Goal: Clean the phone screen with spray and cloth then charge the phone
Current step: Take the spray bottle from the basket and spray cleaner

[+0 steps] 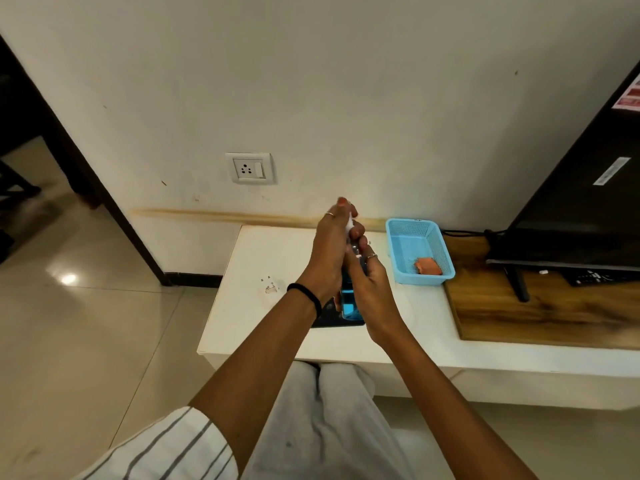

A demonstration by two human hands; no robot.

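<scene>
A spray bottle [348, 301] with blue liquid and a white nozzle stands upright between both hands, over the white table [263, 320]. My left hand [327, 251] is wrapped round its upper part, with fingertips on the white top. The bottle's body sits in my right hand [372, 289]. Under the bottle a dark phone [327, 320] lies flat on the table, mostly hidden by my hands. An orange cloth [428, 265] lies in a blue basket [398, 251] to the right. A white charger plug [269, 285] rests on the table to the left.
A wall socket with switch [248, 168] is above the table's left end. A black TV [571, 202] stands on a wooden board [519, 306] at the right, with a remote [595, 277] beneath it. The table's front edge is against my knees.
</scene>
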